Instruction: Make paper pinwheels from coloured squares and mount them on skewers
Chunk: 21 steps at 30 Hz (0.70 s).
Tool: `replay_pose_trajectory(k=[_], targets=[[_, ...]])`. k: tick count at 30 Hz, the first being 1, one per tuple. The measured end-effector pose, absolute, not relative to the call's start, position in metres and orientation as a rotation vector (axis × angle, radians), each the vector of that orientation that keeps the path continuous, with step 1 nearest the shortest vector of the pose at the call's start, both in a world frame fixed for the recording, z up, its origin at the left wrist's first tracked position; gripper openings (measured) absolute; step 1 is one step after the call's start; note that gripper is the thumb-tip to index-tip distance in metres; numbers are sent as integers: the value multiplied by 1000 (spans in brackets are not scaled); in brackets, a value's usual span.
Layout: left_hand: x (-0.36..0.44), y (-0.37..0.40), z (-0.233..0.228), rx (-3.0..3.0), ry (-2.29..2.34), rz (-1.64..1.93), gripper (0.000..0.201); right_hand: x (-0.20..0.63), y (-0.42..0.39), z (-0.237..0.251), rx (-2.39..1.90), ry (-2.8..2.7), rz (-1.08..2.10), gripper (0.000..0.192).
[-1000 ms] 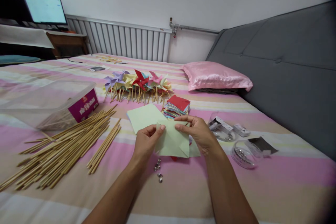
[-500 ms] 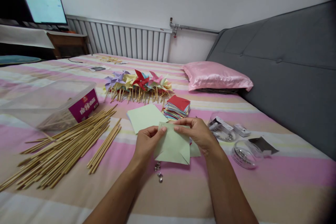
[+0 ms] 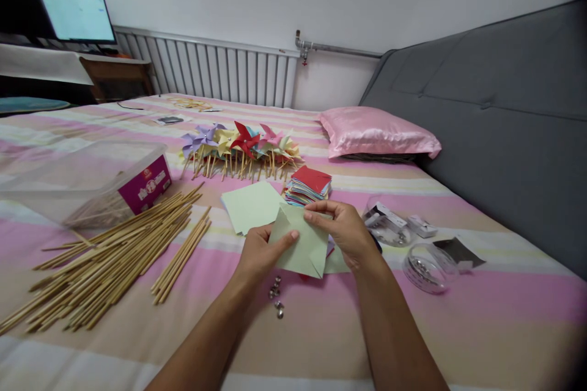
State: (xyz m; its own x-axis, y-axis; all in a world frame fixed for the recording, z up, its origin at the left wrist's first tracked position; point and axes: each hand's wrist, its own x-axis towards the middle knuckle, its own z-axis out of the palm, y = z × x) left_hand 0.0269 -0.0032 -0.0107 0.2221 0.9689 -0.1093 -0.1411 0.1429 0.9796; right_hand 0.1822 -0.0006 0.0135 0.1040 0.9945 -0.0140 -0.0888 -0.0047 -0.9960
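A pale green paper square point(image 3: 300, 248) with slits at its corners is held up between both hands. My left hand point(image 3: 263, 256) pinches its left side, thumb lying across the front. At the upper right edge, my right hand point(image 3: 343, 229) grips the paper between thumb and fingers. Just behind lies a stack of pale green sheets point(image 3: 252, 204), and beyond it a pile of coloured paper squares point(image 3: 312, 180) with red on top. Below the held sheet, several small shiny metal fasteners point(image 3: 277, 293) rest on the striped bedspread point(image 3: 321, 342).
Several finished pinwheels point(image 3: 243, 143) lie in a row farther back. Wooden sticks point(image 3: 123, 256) spread at left beside a clear plastic box point(image 3: 105, 177). At right are a round clear container point(image 3: 428, 269) of metal pieces, a dark card point(image 3: 458, 252) and a pink pillow point(image 3: 380, 131).
The paper has turned a little and its lower edge has risen. My left thumb has slid down and right across its front; my right hand stays on the upper edge.
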Motion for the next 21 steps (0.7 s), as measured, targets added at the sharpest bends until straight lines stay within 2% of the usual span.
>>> replay_pose_trajectory(k=[8, 17, 21], targets=[[23, 2, -15, 1022, 1007, 1129, 41, 182, -3, 17, -1098, -1076, 1289, 50], [23, 1, -16, 990, 984, 1160, 40, 184, -1, 12, -1094, -1118, 1315, 36], [22, 3, -18, 1003, 983, 1123, 42, 184, -1, 12, -1125, -1123, 1297, 35]])
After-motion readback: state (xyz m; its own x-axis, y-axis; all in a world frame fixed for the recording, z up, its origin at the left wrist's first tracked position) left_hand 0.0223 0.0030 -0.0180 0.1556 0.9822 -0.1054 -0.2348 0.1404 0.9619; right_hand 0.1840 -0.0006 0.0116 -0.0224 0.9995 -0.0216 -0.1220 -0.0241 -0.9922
